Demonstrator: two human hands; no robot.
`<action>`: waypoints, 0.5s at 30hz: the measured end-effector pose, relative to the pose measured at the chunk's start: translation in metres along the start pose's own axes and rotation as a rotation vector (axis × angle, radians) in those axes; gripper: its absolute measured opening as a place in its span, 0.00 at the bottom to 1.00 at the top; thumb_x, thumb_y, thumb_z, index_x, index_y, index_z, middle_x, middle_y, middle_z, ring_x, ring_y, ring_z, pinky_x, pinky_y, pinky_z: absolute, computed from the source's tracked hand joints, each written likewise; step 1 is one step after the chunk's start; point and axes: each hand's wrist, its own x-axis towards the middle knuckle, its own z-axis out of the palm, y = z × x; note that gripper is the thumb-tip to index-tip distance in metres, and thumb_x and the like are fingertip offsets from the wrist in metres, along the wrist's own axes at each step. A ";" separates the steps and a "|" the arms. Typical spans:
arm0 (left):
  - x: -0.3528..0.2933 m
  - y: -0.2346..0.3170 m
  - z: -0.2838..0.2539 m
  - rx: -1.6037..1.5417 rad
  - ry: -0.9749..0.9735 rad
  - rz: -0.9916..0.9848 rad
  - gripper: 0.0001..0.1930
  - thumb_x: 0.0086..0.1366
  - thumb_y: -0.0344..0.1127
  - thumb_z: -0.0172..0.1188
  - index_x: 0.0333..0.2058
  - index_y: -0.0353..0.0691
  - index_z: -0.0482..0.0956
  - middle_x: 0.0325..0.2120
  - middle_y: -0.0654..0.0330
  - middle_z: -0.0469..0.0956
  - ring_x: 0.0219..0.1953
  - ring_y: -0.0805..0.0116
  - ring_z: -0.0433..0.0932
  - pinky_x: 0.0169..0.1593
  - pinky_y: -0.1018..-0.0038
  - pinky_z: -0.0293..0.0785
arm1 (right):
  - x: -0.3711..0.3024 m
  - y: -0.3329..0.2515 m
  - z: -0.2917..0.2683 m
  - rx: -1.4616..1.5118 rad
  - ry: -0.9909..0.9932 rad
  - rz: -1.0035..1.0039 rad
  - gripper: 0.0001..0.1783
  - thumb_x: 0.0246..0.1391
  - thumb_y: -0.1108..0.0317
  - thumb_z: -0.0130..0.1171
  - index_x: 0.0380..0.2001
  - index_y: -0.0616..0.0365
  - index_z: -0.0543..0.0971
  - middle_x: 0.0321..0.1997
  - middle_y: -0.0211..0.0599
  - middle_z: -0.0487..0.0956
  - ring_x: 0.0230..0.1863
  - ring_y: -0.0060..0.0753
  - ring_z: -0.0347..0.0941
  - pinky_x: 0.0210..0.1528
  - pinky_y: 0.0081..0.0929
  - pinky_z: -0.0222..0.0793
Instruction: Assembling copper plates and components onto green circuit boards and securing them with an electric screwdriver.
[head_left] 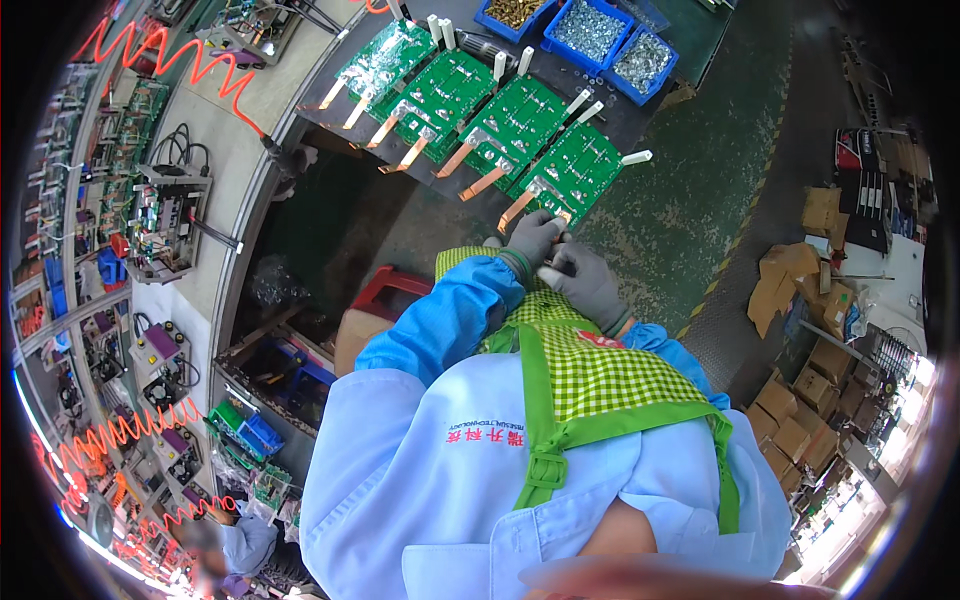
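Note:
Both my hands wear grey gloves and meet at the near edge of the rightmost green circuit board [578, 165]. My left hand [533, 238] is closed, its fingertips by that board's copper strips [515, 209]. Just below and to the right, my right hand [590, 287] is curled in a pinch. Whatever either hand holds is too small or hidden to make out. Several similar boards, among them a neighbouring circuit board [520, 115], lie in a row on the dark bench, with copper strips toward me and white posts [637, 157] standing at their far corners.
Blue bins of small metal parts [590, 32] and brass-coloured parts [515, 12] stand at the bench's far side. A red stool [385, 290] is below on the left. Cardboard boxes [790, 410] pile up at right. Another person [250, 545] sits at lower left, near coiled orange hoses [130, 425].

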 end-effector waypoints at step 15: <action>-0.007 0.009 0.004 0.047 0.076 -0.113 0.12 0.60 0.38 0.55 0.31 0.32 0.72 0.22 0.60 0.74 0.22 0.73 0.72 0.27 0.78 0.67 | 0.180 0.087 -0.214 -0.326 0.634 -0.144 0.12 0.47 0.66 0.60 0.36 0.59 0.76 0.33 0.36 0.76 0.32 0.27 0.72 0.38 0.24 0.68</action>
